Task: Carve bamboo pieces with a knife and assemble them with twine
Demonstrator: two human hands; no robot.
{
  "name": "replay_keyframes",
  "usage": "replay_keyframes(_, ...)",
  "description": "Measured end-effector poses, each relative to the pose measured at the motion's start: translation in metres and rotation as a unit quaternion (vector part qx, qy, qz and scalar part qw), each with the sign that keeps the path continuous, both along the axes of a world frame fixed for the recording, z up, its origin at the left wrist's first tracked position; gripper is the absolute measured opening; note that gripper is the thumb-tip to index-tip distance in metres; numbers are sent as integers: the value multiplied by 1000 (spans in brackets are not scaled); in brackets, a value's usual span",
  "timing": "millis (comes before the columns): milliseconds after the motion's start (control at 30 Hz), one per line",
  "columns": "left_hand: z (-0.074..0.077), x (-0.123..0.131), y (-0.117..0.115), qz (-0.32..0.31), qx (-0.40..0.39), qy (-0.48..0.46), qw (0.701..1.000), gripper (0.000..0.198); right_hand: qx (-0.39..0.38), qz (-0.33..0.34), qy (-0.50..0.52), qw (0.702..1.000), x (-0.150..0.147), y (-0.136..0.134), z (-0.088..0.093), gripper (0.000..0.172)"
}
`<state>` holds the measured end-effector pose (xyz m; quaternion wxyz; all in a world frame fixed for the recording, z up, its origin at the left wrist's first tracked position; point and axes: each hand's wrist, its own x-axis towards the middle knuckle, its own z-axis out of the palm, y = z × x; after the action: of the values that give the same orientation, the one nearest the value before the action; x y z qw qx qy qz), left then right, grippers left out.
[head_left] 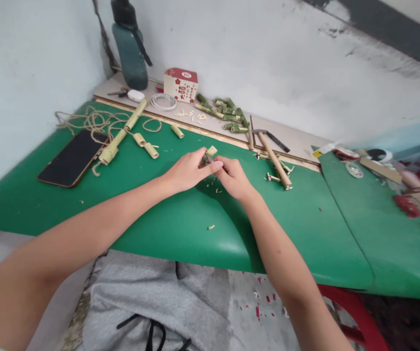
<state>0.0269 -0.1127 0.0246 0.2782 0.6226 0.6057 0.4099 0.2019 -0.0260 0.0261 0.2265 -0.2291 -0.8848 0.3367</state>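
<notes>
Bare green tabletop (pixel 166 224) opens between the person's forearms toward the near edge, with only small shavings scattered there, and another free stretch lies between the right hand (pixel 232 176) and a seam farther right. A phone (pixel 71 158) and a long bamboo tube (pixel 112 146) obstruct the left side, while a hammer (pixel 276 161) lies across the way beyond the right hand. Along the back ledge, a box (pixel 181 87) and heaped bamboo pieces (pixel 228 111) stand in the way.

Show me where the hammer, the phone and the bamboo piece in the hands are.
Hammer (pixel 274 159): head camera view, on its wooden handle.
Phone (pixel 70 160): head camera view, on its dark face.
Bamboo piece (pixel 212 150): head camera view, on its exposed end.
</notes>
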Motion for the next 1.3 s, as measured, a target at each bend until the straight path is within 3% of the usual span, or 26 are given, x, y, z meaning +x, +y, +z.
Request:
replay_keyframes(267, -4, -9, 4, -13, 4, 61, 998, 65, 13, -13, -28, 999, 0, -2, 2, 66)
replay_keyframes(767, -11, -8, 9, -10, -8, 64, 998, 62, 81, -120, -90, 985, -6, -8, 1, 48)
replay_keyframes(933, -9, -4, 7, 18, -31, 105, 994, 56, 83, -275, -28, 957, 1, 19, -5, 48)
replay_keyframes(1033, -7, 1, 3, 8, -41, 70, 997, 53, 88, -325, 2, 942, 15, 36, -7, 51)
replay_keyframes(1300, -8, -1, 2, 30, 30, -64, 997, 34, 89, -283, 21, 955, 14, 31, -10, 54)
